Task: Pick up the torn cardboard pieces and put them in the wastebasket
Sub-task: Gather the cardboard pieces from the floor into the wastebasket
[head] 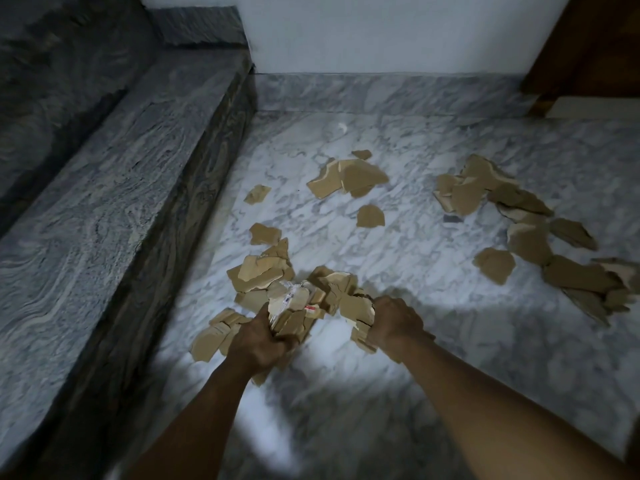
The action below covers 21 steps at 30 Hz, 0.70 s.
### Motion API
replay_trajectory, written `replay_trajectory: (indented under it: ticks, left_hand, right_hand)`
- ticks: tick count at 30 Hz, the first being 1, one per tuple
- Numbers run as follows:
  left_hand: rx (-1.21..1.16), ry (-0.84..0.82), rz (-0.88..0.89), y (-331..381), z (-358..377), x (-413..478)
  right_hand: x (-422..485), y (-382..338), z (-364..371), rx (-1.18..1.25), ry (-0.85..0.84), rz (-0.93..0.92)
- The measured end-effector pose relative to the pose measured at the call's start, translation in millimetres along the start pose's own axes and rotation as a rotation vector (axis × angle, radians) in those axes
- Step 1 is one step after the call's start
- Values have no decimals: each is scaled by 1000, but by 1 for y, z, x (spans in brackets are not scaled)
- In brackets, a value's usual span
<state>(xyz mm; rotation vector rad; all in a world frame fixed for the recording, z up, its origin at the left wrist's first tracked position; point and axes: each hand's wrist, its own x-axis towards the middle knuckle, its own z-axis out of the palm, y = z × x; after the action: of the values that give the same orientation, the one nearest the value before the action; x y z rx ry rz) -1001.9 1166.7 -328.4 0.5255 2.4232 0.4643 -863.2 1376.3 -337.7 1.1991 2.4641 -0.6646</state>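
From the head camera we're looking down at a white marble floor veined in grey, and both hands are right in the thick of it. The left hand has its fingers curled tight round a bunch of torn cardboard pieces. Its knuckles face us, and the fingertips are tucked under the brown scraps and a little blurred. The right hand is just beside it, fingers hooked over the edge of the same bunch and clamping pieces against the palm. Between the two hands pokes a pale labelled piece, its red and blue marks too small to read.

The bunch sits low on the floor, touching the loose scraps spread around and behind the left hand. Further back lies a middle cluster, with a single piece lying apart in front of it and a small one off to its left. Well apart on the right is a long trail of pieces, curving down toward the frame's edge.

Along the left runs a dark grey stone ledge. A white wall closes the back, and there's brown woodwork in the far right corner. One small white scrap lies near the wall.
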Motion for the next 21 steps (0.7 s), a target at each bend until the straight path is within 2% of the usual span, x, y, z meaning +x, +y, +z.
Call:
replay_trajectory:
  ticks: [9, 13, 18, 21]
  left_hand:
    - [-75, 11, -6, -1, -5, -2]
    - [-119, 28, -11, -1, -11, 0]
    - [-272, 71, -20, 5, -18, 4]
    - [-377, 68, -11, 19, -15, 10]
  right_hand:
    - [-2, 4, -3, -3, -37, -73]
    - [-2, 10, -4, 89, -97, -77]
    - [7, 25, -22, 548, -247, -17]
    - [3, 27, -42, 814, -242, -3]
